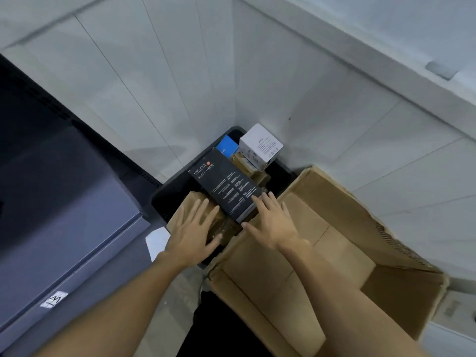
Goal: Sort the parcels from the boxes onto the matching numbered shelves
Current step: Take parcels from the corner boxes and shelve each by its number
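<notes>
A black bin (164,194) in the corner holds several parcels. On top lies a long black hair-dryer box (226,186), with a white box (260,145), a blue box (226,146) and brown parcels (244,163) behind it. My left hand (193,230) lies flat with spread fingers on a brown cardboard parcel (190,202) at the bin's near side. My right hand (270,222) reaches with straight fingers to the near end of the black box, fingertips touching it. Neither hand grips anything.
A large open cardboard box (334,243) stands to the right of the bin, its inside showing only bare cardboard. A dark grey cabinet (64,215) fills the left side. White wall panels (180,86) meet in the corner behind the bin. No shelves are in view.
</notes>
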